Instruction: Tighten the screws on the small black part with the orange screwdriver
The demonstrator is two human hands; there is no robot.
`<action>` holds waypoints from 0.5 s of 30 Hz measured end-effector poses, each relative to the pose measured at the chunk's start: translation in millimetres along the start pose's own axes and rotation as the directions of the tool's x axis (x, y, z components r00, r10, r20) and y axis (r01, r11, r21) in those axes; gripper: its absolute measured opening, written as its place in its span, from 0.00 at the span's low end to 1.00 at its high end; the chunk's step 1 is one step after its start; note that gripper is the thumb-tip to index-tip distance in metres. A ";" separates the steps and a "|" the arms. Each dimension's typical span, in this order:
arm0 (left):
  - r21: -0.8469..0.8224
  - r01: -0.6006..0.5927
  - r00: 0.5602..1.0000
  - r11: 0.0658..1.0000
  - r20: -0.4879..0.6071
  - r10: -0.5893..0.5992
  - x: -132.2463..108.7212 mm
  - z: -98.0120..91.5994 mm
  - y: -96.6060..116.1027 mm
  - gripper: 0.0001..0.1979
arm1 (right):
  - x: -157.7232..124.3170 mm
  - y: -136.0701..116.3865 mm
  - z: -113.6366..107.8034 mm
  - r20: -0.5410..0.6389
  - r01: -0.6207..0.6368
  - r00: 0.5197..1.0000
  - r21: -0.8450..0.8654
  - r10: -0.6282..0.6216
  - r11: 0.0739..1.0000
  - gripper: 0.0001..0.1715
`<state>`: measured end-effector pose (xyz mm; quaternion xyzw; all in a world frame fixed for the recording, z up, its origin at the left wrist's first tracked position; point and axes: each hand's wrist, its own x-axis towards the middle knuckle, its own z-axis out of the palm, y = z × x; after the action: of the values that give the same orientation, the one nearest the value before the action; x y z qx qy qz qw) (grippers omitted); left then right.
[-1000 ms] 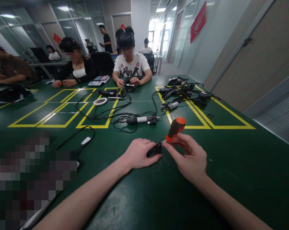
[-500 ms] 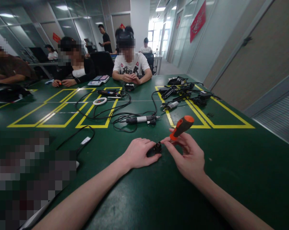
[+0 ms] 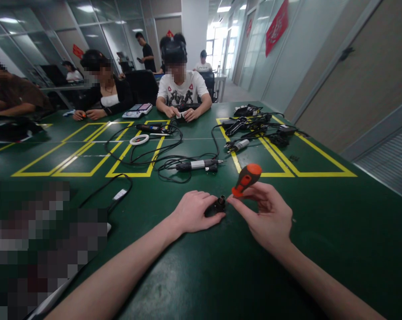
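Note:
My left hand (image 3: 194, 214) rests on the green table with thumb and fingers closed around a small black part (image 3: 220, 204). A short, hollow-looking cylinder sticks up from that part; the rest of it is mostly hidden by the fingers. Just to the right, my right hand (image 3: 271, 214) holds a screwdriver (image 3: 248, 178) with an orange and dark grey handle. Its handle points up and leans to the right, and the thumb and fingers pinch it near the lower end. The screwdriver's shaft and tip cannot be made out.
Ahead lies a grey and black pen-shaped electric tool (image 3: 197, 165) with a looped cable. Tangled black cables and adapters (image 3: 254, 126) lie at the back right. A white ring (image 3: 139, 140) sits farther left. A person (image 3: 183, 91) across the table handles a small white thing.
My right hand has shifted slightly right, while the screwdriver's handle has tipped left and lower. My left hand stays on the black part. Across the table, the person's hands have moved apart.

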<state>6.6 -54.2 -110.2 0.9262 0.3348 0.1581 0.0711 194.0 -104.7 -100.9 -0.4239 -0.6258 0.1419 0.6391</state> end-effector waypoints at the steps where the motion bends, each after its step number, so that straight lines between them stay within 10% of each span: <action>1: -0.002 0.000 1.000 1.000 0.001 0.000 0.0 0.1 0.1 0.15 | 0.0 -0.6 0.2 0.012 0.014 1.000 -0.001 -0.014 1.000 0.21; 15: 0.001 0.017 0.999 1.000 0.027 -0.017 1.1 -1.6 0.8 0.15 | 0.8 -3.9 -0.6 0.061 -0.049 0.997 -0.045 0.052 0.998 0.08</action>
<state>7.4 -54.1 -108.2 0.9253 0.3419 0.1448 0.0765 193.3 -106.8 -97.5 -0.4488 -0.6374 0.1578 0.6061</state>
